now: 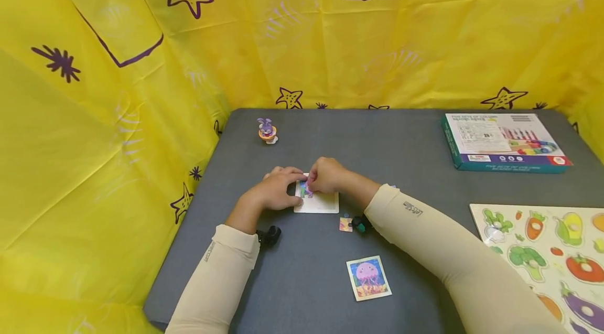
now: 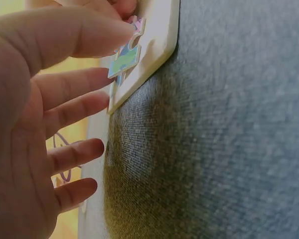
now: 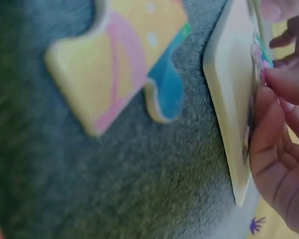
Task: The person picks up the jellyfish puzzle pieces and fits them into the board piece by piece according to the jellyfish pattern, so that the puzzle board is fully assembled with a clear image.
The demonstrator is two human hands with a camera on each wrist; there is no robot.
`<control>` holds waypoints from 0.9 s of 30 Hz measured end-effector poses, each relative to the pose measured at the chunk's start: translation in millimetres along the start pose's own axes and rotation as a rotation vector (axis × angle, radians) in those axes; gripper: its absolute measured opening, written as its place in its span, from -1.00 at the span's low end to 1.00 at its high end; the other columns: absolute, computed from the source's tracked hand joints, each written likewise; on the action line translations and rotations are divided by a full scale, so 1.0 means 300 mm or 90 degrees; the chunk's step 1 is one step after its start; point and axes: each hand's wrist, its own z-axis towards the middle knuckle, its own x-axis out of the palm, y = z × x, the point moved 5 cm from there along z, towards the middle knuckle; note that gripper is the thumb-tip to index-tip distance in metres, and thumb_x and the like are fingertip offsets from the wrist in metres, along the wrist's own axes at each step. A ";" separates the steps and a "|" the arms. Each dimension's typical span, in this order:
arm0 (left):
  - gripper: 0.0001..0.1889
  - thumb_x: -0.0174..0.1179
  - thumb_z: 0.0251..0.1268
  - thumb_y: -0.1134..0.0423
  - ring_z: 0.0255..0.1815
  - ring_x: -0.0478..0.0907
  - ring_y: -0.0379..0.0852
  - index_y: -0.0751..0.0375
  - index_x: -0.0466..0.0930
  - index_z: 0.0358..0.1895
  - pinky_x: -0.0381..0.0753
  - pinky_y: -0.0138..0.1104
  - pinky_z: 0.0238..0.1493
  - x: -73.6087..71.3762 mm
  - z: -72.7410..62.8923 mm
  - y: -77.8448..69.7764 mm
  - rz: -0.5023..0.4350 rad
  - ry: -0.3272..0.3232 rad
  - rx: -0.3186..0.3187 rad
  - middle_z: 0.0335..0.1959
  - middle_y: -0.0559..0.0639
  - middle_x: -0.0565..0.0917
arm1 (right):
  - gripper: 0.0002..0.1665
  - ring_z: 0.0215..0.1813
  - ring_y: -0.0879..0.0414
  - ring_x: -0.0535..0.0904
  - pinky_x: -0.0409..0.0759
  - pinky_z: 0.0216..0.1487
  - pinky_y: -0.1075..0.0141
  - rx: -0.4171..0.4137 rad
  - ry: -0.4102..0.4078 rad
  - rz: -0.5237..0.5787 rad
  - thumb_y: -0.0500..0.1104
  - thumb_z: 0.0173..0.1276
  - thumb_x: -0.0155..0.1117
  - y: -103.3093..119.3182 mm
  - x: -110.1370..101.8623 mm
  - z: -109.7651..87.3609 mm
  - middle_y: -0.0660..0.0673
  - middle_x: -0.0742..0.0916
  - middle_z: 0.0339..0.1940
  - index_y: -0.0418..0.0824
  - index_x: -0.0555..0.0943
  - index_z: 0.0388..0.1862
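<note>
A white puzzle tray (image 1: 325, 205) lies on the grey table with a few colourful jigsaw pieces at its left side. My right hand (image 1: 326, 175) is over the tray, its thumb and fingertips pinching a pinkish puzzle piece (image 3: 263, 70); the fingers hide much of it. At the tray's left edge, my left hand (image 1: 276, 190) has its fingers extended, the thumb by a green-and-blue puzzle piece (image 2: 124, 61). Nearer me, a loose yellow-and-pink puzzle piece (image 1: 345, 224) rests on the table. Below that lies a square jellyfish picture (image 1: 369, 277).
A small purple rabbit figurine (image 1: 267, 130) stands at the back left. The boxed bead set (image 1: 507, 142) lies at the back right, and a vegetable puzzle board (image 1: 545, 255) is at the right edge. Yellow patterned cloth (image 1: 292, 51) hangs behind the table.
</note>
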 end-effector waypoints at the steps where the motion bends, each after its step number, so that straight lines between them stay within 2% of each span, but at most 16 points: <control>1: -0.38 0.33 0.25 0.05 0.39 0.30 0.10 0.01 0.51 0.41 0.29 0.06 0.33 -0.001 0.001 0.002 -0.005 -0.002 -0.001 0.43 -0.04 0.46 | -0.87 -0.33 0.12 0.57 0.44 -0.40 0.38 -0.001 -0.002 -0.008 -0.15 0.28 0.46 0.003 0.002 0.003 0.07 0.73 -0.50 -0.08 0.78 -0.48; 7: -0.59 0.21 0.35 0.17 0.28 0.35 0.09 0.02 0.65 0.25 0.31 0.04 0.26 -0.014 0.021 0.020 -0.034 -0.046 -0.004 0.30 -0.04 0.55 | -0.79 -0.36 0.11 0.56 0.45 -0.40 0.37 0.003 -0.028 -0.048 -0.11 0.26 0.51 0.022 -0.003 0.012 0.05 0.70 -0.52 -0.09 0.72 -0.55; 11: -0.69 0.25 0.37 0.17 0.23 0.38 0.07 -0.01 0.71 0.15 0.32 0.02 0.23 -0.017 0.038 0.031 -0.026 -0.077 0.002 0.20 -0.06 0.60 | -0.74 -0.36 0.11 0.55 0.44 -0.39 0.37 0.006 -0.029 -0.053 -0.05 0.25 0.53 0.019 -0.002 0.019 0.04 0.68 -0.53 -0.08 0.69 -0.57; 19: -0.72 0.37 0.28 0.21 0.22 0.41 0.07 -0.03 0.77 0.05 0.32 0.02 0.23 -0.026 0.063 0.041 -0.041 -0.099 -0.002 0.11 -0.05 0.65 | -0.77 -0.38 0.11 0.57 0.43 -0.47 0.39 0.006 -0.016 -0.036 -0.12 0.32 0.43 0.007 -0.008 0.035 0.04 0.72 -0.52 -0.09 0.76 -0.55; 27: -0.75 0.44 0.20 0.27 0.15 0.49 0.07 0.08 0.83 -0.03 0.34 -0.05 0.30 -0.014 0.083 0.050 -0.089 -0.104 0.017 0.01 -0.01 0.69 | -0.78 -0.35 0.09 0.57 0.43 -0.46 0.37 0.048 -0.007 -0.009 -0.10 0.23 0.52 -0.014 -0.005 0.032 0.00 0.71 -0.49 -0.11 0.71 -0.56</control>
